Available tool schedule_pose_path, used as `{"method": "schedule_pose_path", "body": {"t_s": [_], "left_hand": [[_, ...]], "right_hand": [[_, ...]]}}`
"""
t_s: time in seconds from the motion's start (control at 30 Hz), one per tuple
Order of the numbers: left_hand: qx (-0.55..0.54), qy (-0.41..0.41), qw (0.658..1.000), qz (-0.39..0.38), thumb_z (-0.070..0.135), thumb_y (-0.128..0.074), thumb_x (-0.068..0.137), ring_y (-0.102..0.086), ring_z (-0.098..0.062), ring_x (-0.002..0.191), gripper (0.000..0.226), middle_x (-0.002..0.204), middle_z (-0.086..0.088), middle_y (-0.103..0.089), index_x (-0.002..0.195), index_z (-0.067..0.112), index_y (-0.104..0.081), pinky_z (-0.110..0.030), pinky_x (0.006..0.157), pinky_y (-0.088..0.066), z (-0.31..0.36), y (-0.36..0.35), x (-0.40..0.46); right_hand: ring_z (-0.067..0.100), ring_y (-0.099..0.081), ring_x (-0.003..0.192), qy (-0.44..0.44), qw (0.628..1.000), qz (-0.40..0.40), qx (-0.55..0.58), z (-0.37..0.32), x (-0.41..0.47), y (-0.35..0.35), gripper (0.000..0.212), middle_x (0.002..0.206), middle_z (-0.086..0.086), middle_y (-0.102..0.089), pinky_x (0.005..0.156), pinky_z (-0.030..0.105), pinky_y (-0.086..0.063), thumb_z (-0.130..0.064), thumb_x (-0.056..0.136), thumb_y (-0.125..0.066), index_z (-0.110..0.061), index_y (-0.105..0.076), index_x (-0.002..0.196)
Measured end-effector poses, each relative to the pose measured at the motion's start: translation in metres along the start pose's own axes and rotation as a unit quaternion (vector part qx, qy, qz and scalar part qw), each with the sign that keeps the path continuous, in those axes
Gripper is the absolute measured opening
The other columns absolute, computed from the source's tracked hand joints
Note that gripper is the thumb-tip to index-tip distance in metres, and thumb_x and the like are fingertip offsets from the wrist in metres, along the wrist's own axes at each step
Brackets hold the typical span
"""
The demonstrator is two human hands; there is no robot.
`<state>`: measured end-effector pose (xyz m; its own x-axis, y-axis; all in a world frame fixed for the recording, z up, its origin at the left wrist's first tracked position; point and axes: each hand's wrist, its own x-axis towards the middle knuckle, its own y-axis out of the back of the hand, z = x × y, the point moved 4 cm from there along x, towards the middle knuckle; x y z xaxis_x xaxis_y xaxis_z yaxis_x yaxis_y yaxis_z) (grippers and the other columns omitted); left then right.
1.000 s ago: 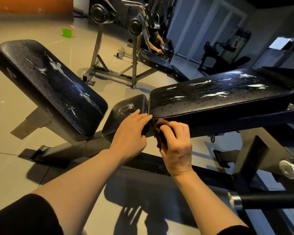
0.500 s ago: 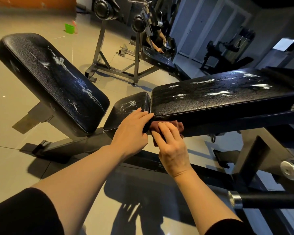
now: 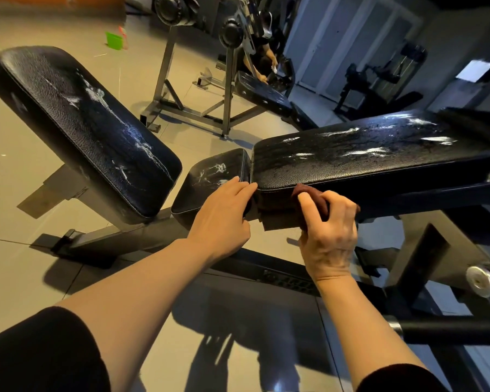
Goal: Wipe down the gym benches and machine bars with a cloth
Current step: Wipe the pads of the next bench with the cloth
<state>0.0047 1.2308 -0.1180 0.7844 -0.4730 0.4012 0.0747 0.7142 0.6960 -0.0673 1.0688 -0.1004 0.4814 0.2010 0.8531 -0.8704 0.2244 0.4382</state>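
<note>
**Cloth bunched at the pad's near edge, most of the pad still streaked**

The right hand (image 3: 327,236) curls its grip round the dark red cloth (image 3: 309,203), pressing it against the near side edge of the long bench pad (image 3: 365,154), close to that pad's left corner; the left hand (image 3: 221,216) lies with straight fingers on the small seat pad (image 3: 210,176), holding nothing; white streaks show across the top of the long pad, the seat pad and the tilted back pad (image 3: 82,123) to the left; the likely risk is that the wadded cloth meets the vinyl only with a small patch, so a pass along the edge misses the top surface and smears the residue rather than lifting it; the cloth also sits just above the frame bracket (image 3: 280,222) under the pad, where a fold could snag; the bracing palm could slip on the wet-looking seat
</note>
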Motion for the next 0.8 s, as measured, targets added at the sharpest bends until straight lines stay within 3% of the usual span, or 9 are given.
{"method": "schedule_pose_path", "body": {"t_s": [0.13,0.23,0.47,0.53,0.63,0.73,0.8], "left_hand": [[0.003,0.009,1.000,-0.012,0.010,-0.056,0.091,-0.010,-0.012,0.147,0.069,0.156,0.005,-0.028,0.151,0.024,-0.024,-0.028,0.117,-0.013,-0.002,0.002,-0.003],[0.005,0.008,1.000,-0.019,0.010,-0.057,0.090,-0.010,-0.012,0.147,0.071,0.156,0.005,-0.028,0.151,0.024,-0.024,-0.029,0.117,-0.014,-0.002,0.002,-0.005],[-0.003,-0.001,1.000,0.004,0.008,-0.058,0.088,-0.014,-0.011,0.146,0.068,0.155,0.005,-0.030,0.149,0.023,-0.030,-0.026,0.115,-0.015,0.000,0.000,-0.004],[-0.010,-0.011,1.000,0.018,0.007,-0.058,0.088,-0.017,-0.012,0.145,0.068,0.154,0.004,-0.032,0.149,0.023,-0.031,-0.024,0.113,-0.014,0.006,-0.002,-0.004],[-0.017,-0.016,0.999,0.034,0.007,-0.059,0.088,-0.018,-0.012,0.145,0.070,0.155,0.004,-0.030,0.149,0.023,-0.030,-0.021,0.109,-0.011,0.015,-0.008,-0.003],[-0.014,-0.019,0.999,0.046,0.007,-0.060,0.087,-0.020,-0.013,0.145,0.070,0.155,0.003,-0.030,0.149,0.023,-0.031,-0.023,0.112,-0.014,0.017,-0.011,-0.003],[-0.012,-0.018,0.999,0.042,0.007,-0.061,0.087,-0.020,-0.014,0.145,0.071,0.154,0.003,-0.031,0.149,0.023,-0.031,-0.027,0.115,-0.017,0.015,-0.011,-0.003]], "right_hand": [[0.032,-0.042,0.101,-0.026,0.998,-0.022,0.048,-0.017,-0.001,-0.007,0.040,0.113,0.015,-0.039,0.063,0.036,-0.051,-0.004,0.082,-0.062,-0.013,-0.056,0.121],[0.033,-0.044,0.101,-0.029,0.995,-0.069,0.072,-0.027,-0.003,-0.019,0.041,0.116,0.014,-0.038,0.064,0.036,-0.054,-0.007,0.081,-0.063,-0.011,-0.062,0.122],[0.033,-0.042,0.111,0.040,0.987,-0.110,0.109,-0.031,-0.008,-0.014,0.053,0.126,0.016,-0.039,0.082,0.033,-0.051,-0.020,0.078,-0.073,-0.007,-0.061,0.128],[0.030,-0.045,0.106,0.040,0.990,-0.093,0.098,-0.021,-0.007,-0.010,0.050,0.121,0.017,-0.044,0.076,0.033,-0.055,-0.014,0.077,-0.075,-0.005,-0.064,0.124],[0.028,-0.046,0.094,-0.033,0.998,-0.017,0.060,0.005,0.001,0.001,0.041,0.107,0.017,-0.049,0.065,0.031,-0.050,-0.007,0.078,-0.075,-0.006,-0.067,0.118],[0.026,-0.043,0.094,-0.127,0.990,0.038,0.058,0.018,0.002,0.010,0.039,0.105,0.016,-0.047,0.069,0.028,-0.045,-0.003,0.078,-0.067,-0.007,-0.065,0.116],[0.026,-0.043,0.098,-0.125,0.989,0.036,0.073,0.008,0.001,0.007,0.043,0.110,0.012,-0.040,0.071,0.030,-0.049,-0.004,0.076,-0.068,-0.010,-0.058,0.117]]}}
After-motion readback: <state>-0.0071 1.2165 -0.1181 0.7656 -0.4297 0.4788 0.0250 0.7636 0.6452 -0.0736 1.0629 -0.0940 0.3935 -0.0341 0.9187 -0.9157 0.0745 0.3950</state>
